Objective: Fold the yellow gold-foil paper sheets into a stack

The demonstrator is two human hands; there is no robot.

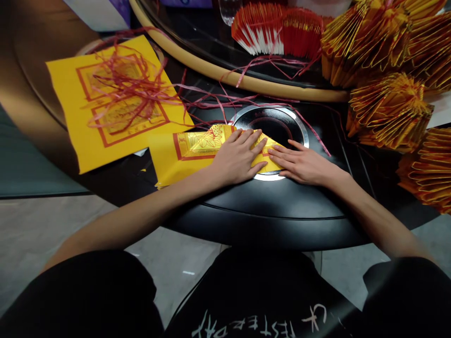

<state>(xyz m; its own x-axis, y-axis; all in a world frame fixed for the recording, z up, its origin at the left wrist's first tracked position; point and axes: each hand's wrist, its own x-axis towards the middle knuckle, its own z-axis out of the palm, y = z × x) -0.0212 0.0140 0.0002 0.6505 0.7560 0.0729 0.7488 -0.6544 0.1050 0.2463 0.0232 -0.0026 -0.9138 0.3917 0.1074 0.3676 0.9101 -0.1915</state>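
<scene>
A yellow joss paper sheet [200,149] with gold and red print lies at the table's front edge, its right end folded to a slanted point. My left hand [238,157] rests flat on the paper with fingers spread. From the right, my right hand [299,162] lays its outstretched fingers on the folded tip. Both palms face down and hide part of the print. Beneath the folded end is a round black plate with a silver rim [306,134], set into the tabletop.
More yellow sheets [66,108] lie at the left under a tangle of pink-red ribbon strips [130,84]. Pleated gold paper fans [391,110] crowd the right side. A red and white pleated bundle [278,30] sits on the raised turntable, whose tan rim [197,61] curves behind my hands.
</scene>
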